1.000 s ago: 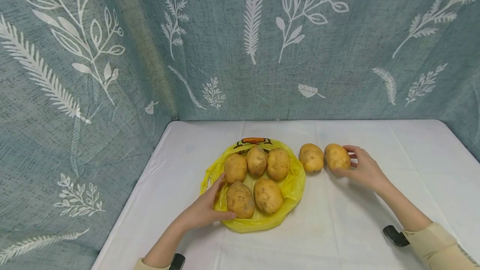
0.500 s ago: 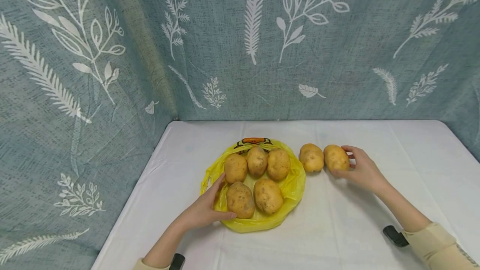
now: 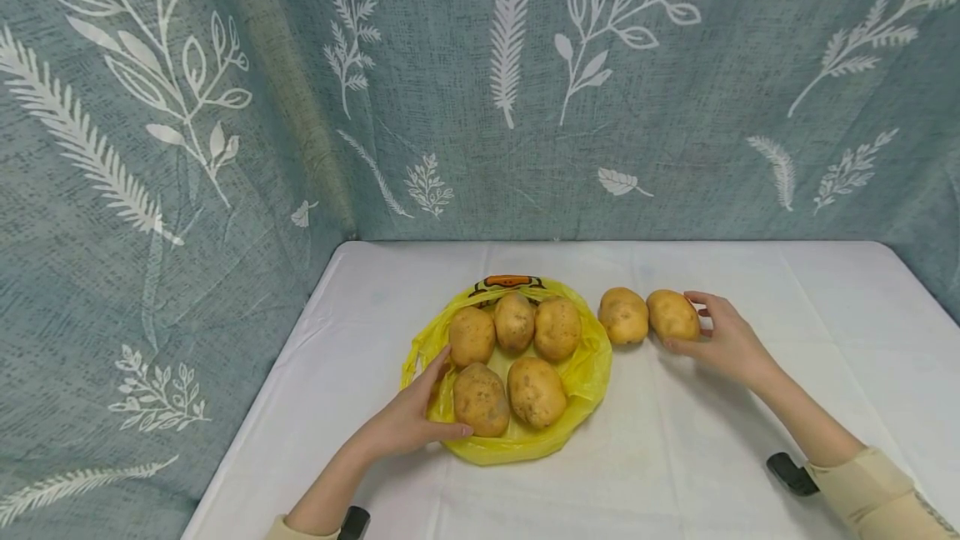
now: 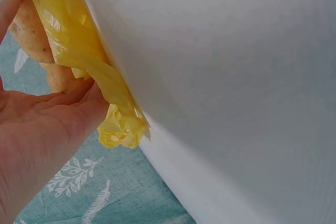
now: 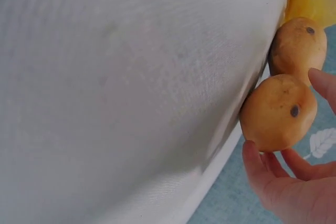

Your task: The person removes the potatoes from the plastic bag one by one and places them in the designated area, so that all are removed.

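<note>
Slight Leftward Shift Noted, Gap Reduced

My right hand (image 3: 723,342) grasps a tan-yellow oval potato (image 3: 671,315), thumb on its near side, fingers curved around its right end and far side. The potato rests low between them, on or very close to the white cloth-covered table (image 3: 660,465); the views do not settle which.

Compared with a second ago, this potato sits slightly further left, narrowing the gap to its neighbour, a rounded yellow-brown potato (image 3: 623,317) on the same cloth. I judge this a closing adjustment, with the position nearly settled. The two are touching or all but touching; I cannot certify which.

Beyond the neighbour, just to its left, is a crinkled yellow plastic bag (image 3: 510,450) with its mouth spread wide. Inside are five earth-marked brown potatoes (image 3: 536,392), three behind and two in front, undisturbed over the same interval.

At the bag's left side, my left hand (image 3: 408,419) stays spread against the rim, fingers extended, thumb along the near edge; no pinch observed.
</note>
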Available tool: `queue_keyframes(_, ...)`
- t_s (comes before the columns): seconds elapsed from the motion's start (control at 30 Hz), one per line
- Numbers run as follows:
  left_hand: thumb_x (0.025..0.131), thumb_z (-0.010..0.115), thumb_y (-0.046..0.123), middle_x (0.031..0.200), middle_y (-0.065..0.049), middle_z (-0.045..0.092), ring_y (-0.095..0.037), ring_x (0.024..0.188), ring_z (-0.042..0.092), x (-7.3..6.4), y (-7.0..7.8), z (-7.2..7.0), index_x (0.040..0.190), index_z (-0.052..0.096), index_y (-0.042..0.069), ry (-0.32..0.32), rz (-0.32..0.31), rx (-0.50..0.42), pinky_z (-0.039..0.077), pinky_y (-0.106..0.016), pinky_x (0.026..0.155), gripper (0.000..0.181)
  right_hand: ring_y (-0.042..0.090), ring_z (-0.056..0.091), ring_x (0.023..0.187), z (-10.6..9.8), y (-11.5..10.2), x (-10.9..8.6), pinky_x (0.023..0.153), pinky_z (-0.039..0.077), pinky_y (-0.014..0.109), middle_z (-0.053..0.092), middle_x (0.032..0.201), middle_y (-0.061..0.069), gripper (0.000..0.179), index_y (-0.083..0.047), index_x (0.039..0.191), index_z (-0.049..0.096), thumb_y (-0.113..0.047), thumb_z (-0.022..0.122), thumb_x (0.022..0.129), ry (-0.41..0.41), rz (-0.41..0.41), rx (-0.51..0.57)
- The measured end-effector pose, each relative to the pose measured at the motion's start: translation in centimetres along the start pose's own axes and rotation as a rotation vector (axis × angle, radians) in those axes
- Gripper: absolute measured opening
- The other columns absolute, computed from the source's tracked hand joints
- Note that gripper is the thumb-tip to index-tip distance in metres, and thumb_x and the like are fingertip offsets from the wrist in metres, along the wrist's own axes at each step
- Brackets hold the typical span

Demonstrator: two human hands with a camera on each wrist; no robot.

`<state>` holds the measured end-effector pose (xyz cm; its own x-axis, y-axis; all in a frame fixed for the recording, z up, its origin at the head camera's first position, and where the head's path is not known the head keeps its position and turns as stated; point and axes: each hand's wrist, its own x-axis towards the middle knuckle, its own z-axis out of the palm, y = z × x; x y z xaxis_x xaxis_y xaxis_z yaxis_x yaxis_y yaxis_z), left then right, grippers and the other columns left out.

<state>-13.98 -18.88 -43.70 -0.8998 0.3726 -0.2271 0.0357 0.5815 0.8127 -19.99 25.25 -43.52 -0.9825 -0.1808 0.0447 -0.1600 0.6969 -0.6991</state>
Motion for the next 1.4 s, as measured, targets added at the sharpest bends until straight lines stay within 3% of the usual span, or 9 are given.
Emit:
queue_keyframes(0.47,0.078,0.083,0.033,0.157,-0.023,0.023,-0.039,0.144,0.019,0.0,0.0,0.0,0.158,0.005,0.010,-0.004,0.002,0.002,0.015,-0.060,0.113,0.114,0.050,0.035,0.125,-0.2,-0.8,-0.3,0.097,0.041,0.060,0.035,0.141,0.035,0.079,0.011,0.142,0.035,-0.026,0.076,0.086,0.041,-0.021,-0.024)
queue_keyframes(0.67,0.078,0.083,0.032,0.156,-0.023,0.023,-0.040,0.144,0.019,0.0,0.0,-0.1,0.158,0.005,0.009,-0.004,0.005,0.005,0.015,-0.060,0.113,0.113,0.051,0.032,0.126,-0.2,-1.3,-0.4,0.097,0.040,0.061,0.037,0.140,0.035,0.073,0.009,0.141,0.038,-0.023,0.076,0.086,0.088,-0.076,-0.016)
queue_keyframes(1.4,0.078,0.082,0.034,0.158,-0.021,0.020,-0.037,0.145,0.016,0.1,-0.2,-0.1,0.158,0.004,0.011,-0.010,0.014,0.023,0.015,-0.059,0.114,0.114,0.049,0.037,0.122,0.5,-3.9,-0.4,0.093,0.035,0.065,0.042,0.140,0.030,0.064,0.002,0.138,0.045,-0.020,0.075,0.087,0.138,-0.115,0.001)
